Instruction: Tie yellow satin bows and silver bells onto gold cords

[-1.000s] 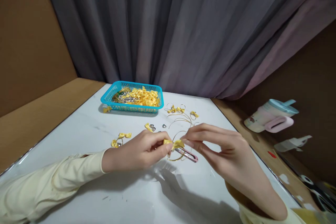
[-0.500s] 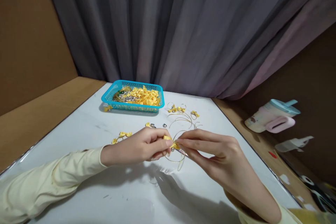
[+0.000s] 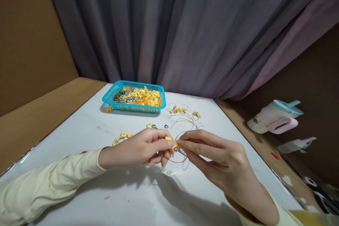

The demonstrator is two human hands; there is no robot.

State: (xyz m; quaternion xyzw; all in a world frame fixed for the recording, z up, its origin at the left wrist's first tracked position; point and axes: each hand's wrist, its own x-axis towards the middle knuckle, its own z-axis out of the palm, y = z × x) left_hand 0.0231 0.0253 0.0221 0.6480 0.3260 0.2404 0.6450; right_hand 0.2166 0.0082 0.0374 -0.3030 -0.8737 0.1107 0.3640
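Note:
Above the middle of the white table, my left hand (image 3: 152, 144) pinches a small yellow ribbon bow (image 3: 169, 138) between thumb and forefinger. From the right, my right hand (image 3: 219, 152) is closed, its fingertips pressed at the same bow's right end. A thin gold cord (image 3: 176, 161) loops below and behind the fingers, and a bit of shiny metal shows under the bow. Just beyond my left hand lie a loose yellow bow (image 3: 149, 125) and small silver bells or beads (image 3: 166, 126). Several yellow bows (image 3: 123, 137) lie past my left wrist.
A blue basket (image 3: 134, 109) at the back holds yellow bows, gold cord and silver pieces. Bows with cord (image 3: 181, 110) lie to its right. A lidded cup (image 3: 275, 116), a clear squeeze bottle (image 3: 296, 145) and scissors (image 3: 321, 197) are along the right side. A grey curtain (image 3: 164, 28) hangs behind.
Both hands stay at the bow with small finger movements. The left hand's lower fingers have loosened slightly, and the gold cord loop below has shifted.

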